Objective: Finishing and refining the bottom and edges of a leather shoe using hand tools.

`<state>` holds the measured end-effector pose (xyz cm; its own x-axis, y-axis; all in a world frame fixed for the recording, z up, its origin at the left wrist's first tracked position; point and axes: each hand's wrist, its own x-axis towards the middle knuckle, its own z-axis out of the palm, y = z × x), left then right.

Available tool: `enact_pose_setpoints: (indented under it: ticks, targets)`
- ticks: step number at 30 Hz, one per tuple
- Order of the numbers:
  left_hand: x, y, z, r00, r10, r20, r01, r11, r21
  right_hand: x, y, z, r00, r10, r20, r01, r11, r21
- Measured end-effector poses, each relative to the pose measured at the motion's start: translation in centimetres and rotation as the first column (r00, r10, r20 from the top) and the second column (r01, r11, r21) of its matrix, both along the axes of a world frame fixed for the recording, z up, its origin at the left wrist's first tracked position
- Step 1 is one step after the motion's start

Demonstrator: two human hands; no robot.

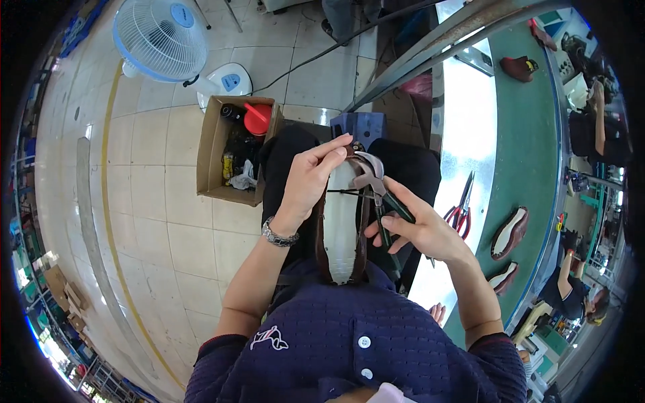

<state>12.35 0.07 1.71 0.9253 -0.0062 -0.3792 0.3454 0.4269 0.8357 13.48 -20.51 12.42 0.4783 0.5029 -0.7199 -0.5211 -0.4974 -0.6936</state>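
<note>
A brown shoe (pixel 341 242) lies sole up across my lap, its pale insole facing me and the leather edge folded around it. My left hand (pixel 308 180) is closed on the shoe's far left side, thumb and fingers pinching near the far end. In my right hand (pixel 423 227) is a pair of lasting pincers (pixel 368 176) with dark green handles. Their metal head rests over the far right edge of the shoe. What the jaws grip, if anything, is hidden. A thin dark strip crosses the insole just below the pincers' head.
Red-handled pliers (pixel 461 213) lie on the white bench strip (pixel 463 148) at right. Beyond it, a green conveyor belt (pixel 521 148) carries several brown shoes (pixel 510 232). A cardboard box (pixel 209 151) stands at left, a fan (pixel 161 40) behind it. Co-workers sit at far right.
</note>
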Motion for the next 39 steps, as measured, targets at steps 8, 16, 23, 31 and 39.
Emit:
enact_pose_setpoints:
  ticks: [8,16,23,31,39]
  targets:
    - [-0.1,-0.2,0.4,0.984,-0.066,0.166,-0.035,0.84,0.542,-1.6,0.5,-0.4,0.796,0.411,0.444,-0.184,0.864,-0.469]
    - [-1.2,-1.5,0.9,0.937,-0.012,0.35,-0.241,0.7,0.672,-0.8,0.8,2.5,0.793,0.418,0.442,-0.227,0.877,-0.423]
    - [-1.5,-1.7,1.1,0.948,-0.04,0.314,-0.194,0.709,0.678,-1.6,2.9,-0.2,0.33,0.397,0.856,0.12,0.882,-0.455]
    - [-1.9,-1.0,1.1,0.959,-0.066,0.276,-0.155,0.694,0.703,-1.2,3.1,0.6,0.329,0.416,0.848,-0.007,0.899,-0.438]
    - [-2.2,-0.5,1.6,0.986,-0.092,0.143,-0.033,0.721,0.693,0.6,3.1,0.6,0.378,0.599,0.706,-0.125,0.789,-0.602]
